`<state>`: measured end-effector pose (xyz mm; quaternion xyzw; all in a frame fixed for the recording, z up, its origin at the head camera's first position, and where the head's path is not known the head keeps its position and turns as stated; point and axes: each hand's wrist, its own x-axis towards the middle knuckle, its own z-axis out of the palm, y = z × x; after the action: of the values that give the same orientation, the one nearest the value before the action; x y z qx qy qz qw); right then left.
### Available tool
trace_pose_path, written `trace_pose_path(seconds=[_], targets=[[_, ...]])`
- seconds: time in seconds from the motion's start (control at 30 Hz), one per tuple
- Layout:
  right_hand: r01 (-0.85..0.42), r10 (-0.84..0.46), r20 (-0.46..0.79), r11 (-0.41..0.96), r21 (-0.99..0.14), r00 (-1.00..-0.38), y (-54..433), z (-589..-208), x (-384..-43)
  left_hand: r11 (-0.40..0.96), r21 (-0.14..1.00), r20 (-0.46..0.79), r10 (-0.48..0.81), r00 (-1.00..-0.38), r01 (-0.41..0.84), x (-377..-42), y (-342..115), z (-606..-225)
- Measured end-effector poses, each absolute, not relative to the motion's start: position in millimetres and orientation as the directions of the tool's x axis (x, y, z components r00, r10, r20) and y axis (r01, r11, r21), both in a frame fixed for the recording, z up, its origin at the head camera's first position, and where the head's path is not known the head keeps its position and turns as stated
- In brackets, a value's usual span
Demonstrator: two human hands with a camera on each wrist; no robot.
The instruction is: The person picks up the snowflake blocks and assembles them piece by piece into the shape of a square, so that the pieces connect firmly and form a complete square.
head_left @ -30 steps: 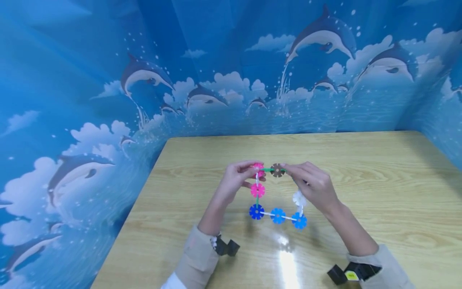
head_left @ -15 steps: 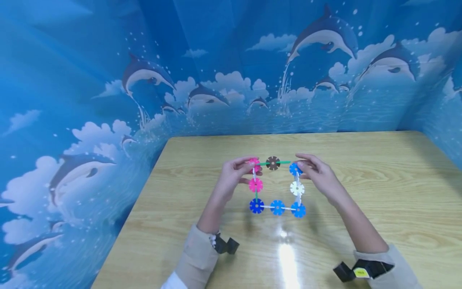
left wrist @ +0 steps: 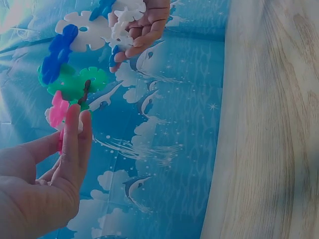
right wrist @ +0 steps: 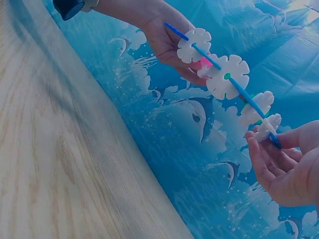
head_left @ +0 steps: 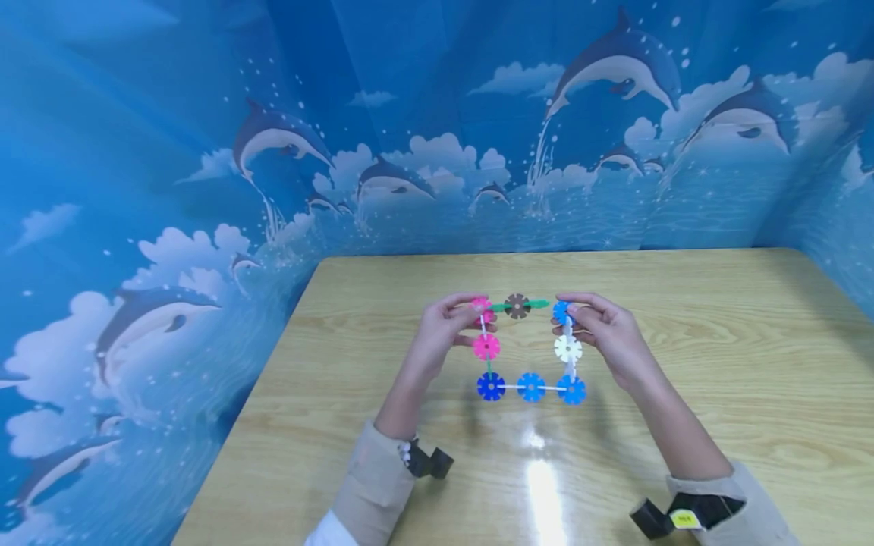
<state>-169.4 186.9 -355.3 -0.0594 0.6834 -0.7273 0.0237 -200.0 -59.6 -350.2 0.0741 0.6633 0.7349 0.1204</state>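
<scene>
Interlocking snowflake discs are joined edge to edge into a nearly square frame, held up over the table. My left hand [head_left: 437, 337] pinches the pink disc [head_left: 482, 309] at its top left corner. My right hand [head_left: 614, 341] pinches the blue disc [head_left: 563, 312] at the top right. Along the top, a brown disc [head_left: 517, 306] sits between green discs [head_left: 539, 304]; a small gap separates the right green one from the blue corner. A second pink disc [head_left: 487, 347] is on the left side, a white disc [head_left: 568, 349] on the right, and blue discs [head_left: 531, 387] line the bottom.
The wood-grain table [head_left: 328, 394] lies beneath both hands. Behind it hangs a blue curtain [head_left: 423, 205] printed with dolphins and clouds. Black wrist cameras [head_left: 429, 462] are strapped at both sleeves.
My right hand has left the top edge near the brown disc and taken hold of the blue corner disc. The frame's bottom edge has risen and levelled; my left hand keeps its pinch.
</scene>
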Motion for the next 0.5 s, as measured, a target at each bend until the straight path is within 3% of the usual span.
trace_pose_path(seconds=[0.5], targets=[[-0.089,-0.078,0.094,-0.07,-0.994,-0.992,184.6,-352.8,-166.8,-0.06,0.994,-0.07,0.297,-0.952,-0.092,-199.1,-54.3,-353.7]])
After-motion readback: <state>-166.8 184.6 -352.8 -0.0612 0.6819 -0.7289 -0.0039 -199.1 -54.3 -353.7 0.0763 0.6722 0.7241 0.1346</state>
